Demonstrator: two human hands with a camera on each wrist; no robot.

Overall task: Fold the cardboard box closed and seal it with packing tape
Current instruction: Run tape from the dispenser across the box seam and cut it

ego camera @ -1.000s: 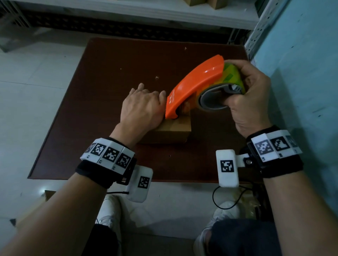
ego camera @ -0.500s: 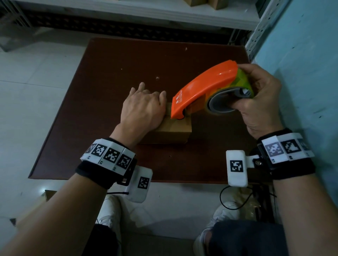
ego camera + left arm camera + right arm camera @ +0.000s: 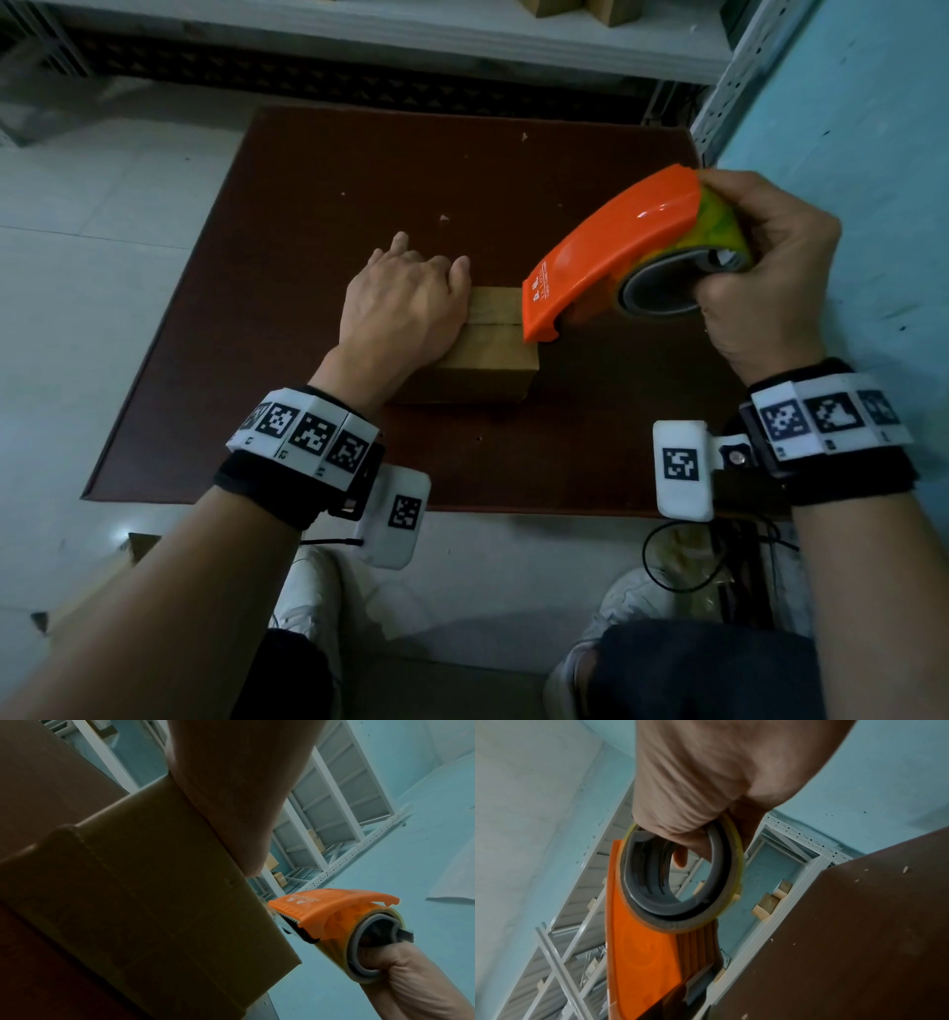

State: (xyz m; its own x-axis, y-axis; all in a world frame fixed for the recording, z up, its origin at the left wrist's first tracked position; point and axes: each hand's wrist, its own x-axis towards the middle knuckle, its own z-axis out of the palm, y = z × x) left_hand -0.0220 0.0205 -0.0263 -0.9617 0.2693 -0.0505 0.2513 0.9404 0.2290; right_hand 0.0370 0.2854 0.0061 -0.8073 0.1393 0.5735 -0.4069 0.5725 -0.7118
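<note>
- Right now my left hand (image 3: 405,303) lies flat, fingers straight and together, pressing down on the left half of the cardboard box (image 3: 482,354), mid-frame in the head view on the brown table (image 3: 308,205).
- Flaps are down; the seam (image 3: 495,322) runs left-right across the top. I can't tell whether tape already covers it.
- My right hand (image 3: 765,288), at the right of the frame, is curled round the tape roll inside the orange tape dispenser (image 3: 616,246), fingers hooked through the core.
- Dispenser nose sits at the box's right top edge; left wrist view shows the serrated blade (image 3: 290,920) just beside that corner, contact unclear.
- Risks, my read:
  - Box looks small and light. Pulling tape rightward could drag or tip it if the left palm eases off.
  - Tape may drift off the seam if the dispenser yaws.
  - A weak tear on the blade could lift the tape end or stretch it.
</note>
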